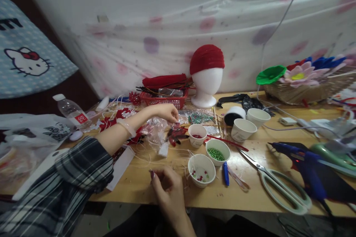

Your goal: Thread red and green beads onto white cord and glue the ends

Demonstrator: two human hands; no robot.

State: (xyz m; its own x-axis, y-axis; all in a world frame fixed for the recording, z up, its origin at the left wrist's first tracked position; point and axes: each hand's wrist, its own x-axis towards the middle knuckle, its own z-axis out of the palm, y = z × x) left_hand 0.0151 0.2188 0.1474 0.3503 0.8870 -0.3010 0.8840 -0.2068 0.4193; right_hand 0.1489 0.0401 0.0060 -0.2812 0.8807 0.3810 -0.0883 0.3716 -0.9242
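Note:
My left hand (167, 112), below a plaid sleeve and a pale bangle, reaches across the table with its fingers curled down beside the clear plastic bags (155, 131). Whatever its fingertips hold, if anything, is hidden. Near the front edge, my right hand (170, 189) has thumb and forefinger pinched together; anything between them is too small to make out. To its right stands a paper cup (201, 170) with a few red and green beads inside. Behind that are a cup of green beads (216, 153) and a cup of red beads (197, 136). Fine pale thread (144, 155) trails over the wood.
Scissors (274, 183), a blue pen (225, 174) and a blue glue gun (303, 164) lie to the right. At the back are a red basket (164, 100), a white foam head (207, 83) with a red cap, and a bottle (72, 111) on the left.

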